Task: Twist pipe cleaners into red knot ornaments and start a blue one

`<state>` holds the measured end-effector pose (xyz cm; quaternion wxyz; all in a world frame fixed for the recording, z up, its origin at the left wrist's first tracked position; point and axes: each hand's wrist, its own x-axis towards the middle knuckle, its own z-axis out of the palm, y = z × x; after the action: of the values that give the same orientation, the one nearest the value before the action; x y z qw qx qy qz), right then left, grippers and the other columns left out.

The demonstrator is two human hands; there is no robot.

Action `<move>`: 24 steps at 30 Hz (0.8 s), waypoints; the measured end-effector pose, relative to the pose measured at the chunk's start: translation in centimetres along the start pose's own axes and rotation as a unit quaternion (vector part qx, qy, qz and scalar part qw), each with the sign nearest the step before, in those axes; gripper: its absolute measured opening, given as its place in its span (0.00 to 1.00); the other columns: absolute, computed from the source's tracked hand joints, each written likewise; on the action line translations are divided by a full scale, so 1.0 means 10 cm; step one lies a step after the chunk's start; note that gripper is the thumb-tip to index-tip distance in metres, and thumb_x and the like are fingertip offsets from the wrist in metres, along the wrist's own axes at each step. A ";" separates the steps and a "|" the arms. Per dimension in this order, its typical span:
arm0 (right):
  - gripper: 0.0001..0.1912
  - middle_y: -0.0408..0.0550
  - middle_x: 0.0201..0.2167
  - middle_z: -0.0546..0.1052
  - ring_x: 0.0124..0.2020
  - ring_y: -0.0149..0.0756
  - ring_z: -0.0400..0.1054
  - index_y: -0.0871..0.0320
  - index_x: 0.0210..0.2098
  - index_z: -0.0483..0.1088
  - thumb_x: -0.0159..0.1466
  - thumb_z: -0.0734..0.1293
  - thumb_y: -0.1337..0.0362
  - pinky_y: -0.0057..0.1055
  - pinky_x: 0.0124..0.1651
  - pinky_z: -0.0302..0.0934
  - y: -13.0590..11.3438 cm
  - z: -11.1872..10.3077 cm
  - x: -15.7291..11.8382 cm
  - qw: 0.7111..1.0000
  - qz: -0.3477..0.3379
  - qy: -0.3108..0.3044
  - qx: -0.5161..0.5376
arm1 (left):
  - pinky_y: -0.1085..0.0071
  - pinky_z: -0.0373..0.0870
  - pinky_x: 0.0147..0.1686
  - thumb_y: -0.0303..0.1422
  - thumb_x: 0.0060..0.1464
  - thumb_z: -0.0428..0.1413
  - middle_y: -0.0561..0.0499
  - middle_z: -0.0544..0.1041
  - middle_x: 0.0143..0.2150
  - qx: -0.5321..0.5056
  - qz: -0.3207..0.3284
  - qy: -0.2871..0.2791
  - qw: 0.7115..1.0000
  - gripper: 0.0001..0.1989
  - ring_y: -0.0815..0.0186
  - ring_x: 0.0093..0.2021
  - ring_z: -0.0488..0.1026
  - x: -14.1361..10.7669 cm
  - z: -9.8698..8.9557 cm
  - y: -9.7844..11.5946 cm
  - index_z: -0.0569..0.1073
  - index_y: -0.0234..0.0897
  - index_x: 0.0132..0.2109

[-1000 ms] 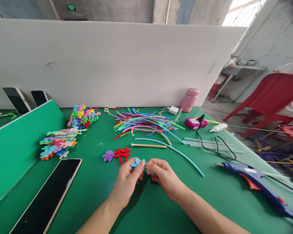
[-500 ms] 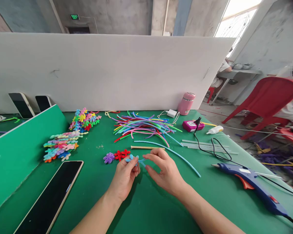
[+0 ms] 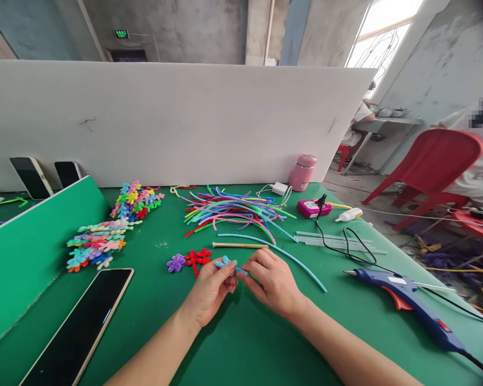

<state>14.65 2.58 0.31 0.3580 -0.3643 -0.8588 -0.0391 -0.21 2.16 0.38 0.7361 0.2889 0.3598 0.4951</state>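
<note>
Between thumb and fingers, my left hand (image 3: pixel 212 287) pinches a light blue pipe cleaner (image 3: pixel 224 261) bent into small loops. My right hand (image 3: pixel 270 280) has its thumb and fingertips closed on the free end of that same pipe cleaner, just to the right. Beyond the left hand lie a purple pipe-cleaner flower (image 3: pixel 176 262) and red pipe-cleaner flowers (image 3: pixel 198 258). A straight light blue pipe cleaner (image 3: pixel 301 264) and a thin wooden stick (image 3: pixel 239 245) rest behind the right hand.
A heap of coloured pipe cleaners (image 3: pixel 233 210) lies at the back. Finished flowers (image 3: pixel 100 241) are piled left, near a phone (image 3: pixel 80 321). On the right are a blue glue gun (image 3: pixel 406 300), its black cord, clear glue sticks (image 3: pixel 334 241) and a pink bottle (image 3: pixel 302 172).
My right fingers have come together on the blue pipe cleaner's free end, which stuck out as two prongs before. The view has shifted slightly.
</note>
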 end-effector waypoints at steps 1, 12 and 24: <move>0.13 0.49 0.23 0.68 0.26 0.33 0.58 0.62 0.27 0.69 0.62 0.57 0.64 0.29 0.29 0.55 0.00 0.01 -0.01 1.000 0.008 -0.001 0.010 | 0.77 0.60 0.22 0.31 0.41 0.61 0.58 0.64 0.18 0.006 0.002 -0.005 1.000 0.09 0.75 0.20 0.61 -0.01 -0.01 -0.01 0.68 0.34 0.22; 0.16 0.38 0.17 0.57 0.19 0.26 0.48 0.59 0.20 0.60 0.58 0.59 0.56 0.25 0.22 0.44 -0.13 0.05 -0.02 0.846 0.322 -0.057 0.420 | 0.75 0.61 0.28 0.35 0.46 0.56 0.56 0.65 0.23 0.178 0.091 -0.014 0.980 0.08 0.71 0.26 0.62 -0.09 -0.02 0.00 0.68 0.36 0.24; 0.16 0.37 0.17 0.57 0.17 0.22 0.43 0.60 0.19 0.59 0.54 0.63 0.55 0.23 0.20 0.38 -0.15 0.06 0.00 0.655 0.435 -0.087 0.612 | 0.75 0.60 0.28 0.34 0.48 0.54 0.55 0.67 0.23 0.241 0.123 -0.008 0.963 0.08 0.70 0.25 0.63 -0.12 -0.02 0.00 0.68 0.36 0.25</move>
<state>13.30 1.64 0.16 0.4000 -0.3965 -0.4586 0.6874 -0.70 1.09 0.55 0.5810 0.5034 0.4249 0.4780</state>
